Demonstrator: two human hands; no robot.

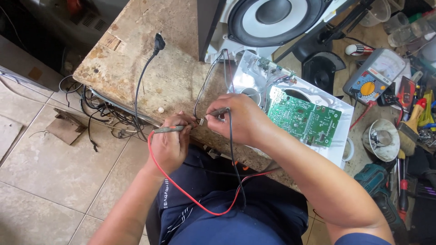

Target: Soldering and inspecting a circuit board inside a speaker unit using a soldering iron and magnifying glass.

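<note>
Both probes meet at a small connector (201, 121) — left hand (170, 145), right hand (240, 120).

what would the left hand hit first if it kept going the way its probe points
Most likely the small connector at the probe tip, with the right hand just beyond; the left hand points right, though depth is unclear.

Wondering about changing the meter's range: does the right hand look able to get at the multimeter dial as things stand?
Probably not at once: the right hand holds a probe, and the multimeter lies beyond the open circuit board, though nothing covers it.

Bare forearms, navy shorts with white stripes, navy sleeve
</note>
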